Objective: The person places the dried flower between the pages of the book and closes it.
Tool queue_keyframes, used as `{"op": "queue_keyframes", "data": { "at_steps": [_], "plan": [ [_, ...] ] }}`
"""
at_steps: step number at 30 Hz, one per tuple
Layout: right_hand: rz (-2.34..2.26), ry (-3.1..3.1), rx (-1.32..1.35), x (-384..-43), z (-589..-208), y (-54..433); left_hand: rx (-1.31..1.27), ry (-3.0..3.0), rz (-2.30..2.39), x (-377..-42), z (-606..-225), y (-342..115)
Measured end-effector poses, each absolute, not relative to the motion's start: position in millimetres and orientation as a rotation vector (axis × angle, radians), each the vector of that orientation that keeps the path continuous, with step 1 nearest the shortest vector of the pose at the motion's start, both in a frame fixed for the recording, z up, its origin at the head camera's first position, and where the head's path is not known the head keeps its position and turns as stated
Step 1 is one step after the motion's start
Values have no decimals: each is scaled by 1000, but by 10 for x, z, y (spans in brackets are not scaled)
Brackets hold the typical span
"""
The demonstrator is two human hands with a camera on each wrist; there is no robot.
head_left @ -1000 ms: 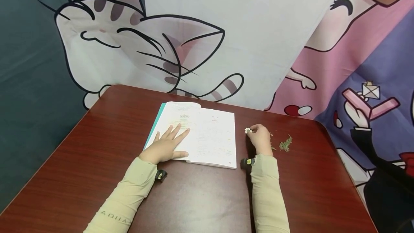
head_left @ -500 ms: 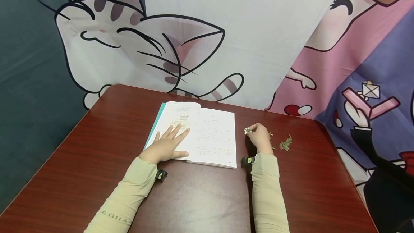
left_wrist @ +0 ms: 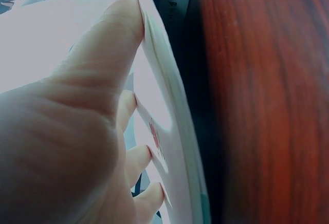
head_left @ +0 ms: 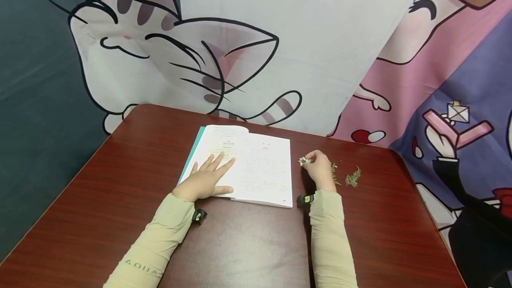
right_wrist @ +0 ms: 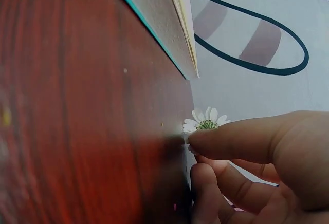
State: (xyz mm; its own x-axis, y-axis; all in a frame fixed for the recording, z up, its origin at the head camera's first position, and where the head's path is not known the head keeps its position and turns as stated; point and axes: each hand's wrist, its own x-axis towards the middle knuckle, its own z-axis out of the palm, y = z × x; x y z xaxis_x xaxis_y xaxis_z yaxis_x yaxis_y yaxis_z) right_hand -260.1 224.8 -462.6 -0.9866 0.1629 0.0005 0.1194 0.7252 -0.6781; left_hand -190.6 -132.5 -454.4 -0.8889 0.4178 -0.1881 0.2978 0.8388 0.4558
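Observation:
An open book (head_left: 267,172) with white pages and a teal cover edge lies on the table. My left hand (head_left: 204,182) rests flat on its left page, fingers spread and thumb near the lower edge. To the right of the book, my right hand (head_left: 320,170) pinches a small white daisy-like flower (head_left: 302,161) between thumb and fingertips. In the right wrist view the flower (right_wrist: 206,123) shows white petals round a green centre, just above the table. Its stem is hidden by the fingers.
A dried green sprig (head_left: 354,177) lies right of my right hand, and another sprig (head_left: 335,174) shows partly behind that hand. The brown table (head_left: 248,243) ends at the back against a cartoon-printed cloth (head_left: 320,48).
My right hand has shifted slightly left and away from me with the flower, uncovering more of the sprig behind it. The left hand and the book have stayed put.

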Motion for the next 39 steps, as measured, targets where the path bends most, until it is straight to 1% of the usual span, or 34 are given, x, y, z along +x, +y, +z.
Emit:
{"op": "queue_keyframes", "data": {
  "at_steps": [18, 39],
  "plan": [
    [1435, -2742, -285, -2555, -4455, 2134, 565, 2750, 617, -1907, -4540, -1329],
    [1939, -2440, -237, -2520, -4356, 1702, 564, 2737, 627, -1908, -4524, -1321]
  ]
}}
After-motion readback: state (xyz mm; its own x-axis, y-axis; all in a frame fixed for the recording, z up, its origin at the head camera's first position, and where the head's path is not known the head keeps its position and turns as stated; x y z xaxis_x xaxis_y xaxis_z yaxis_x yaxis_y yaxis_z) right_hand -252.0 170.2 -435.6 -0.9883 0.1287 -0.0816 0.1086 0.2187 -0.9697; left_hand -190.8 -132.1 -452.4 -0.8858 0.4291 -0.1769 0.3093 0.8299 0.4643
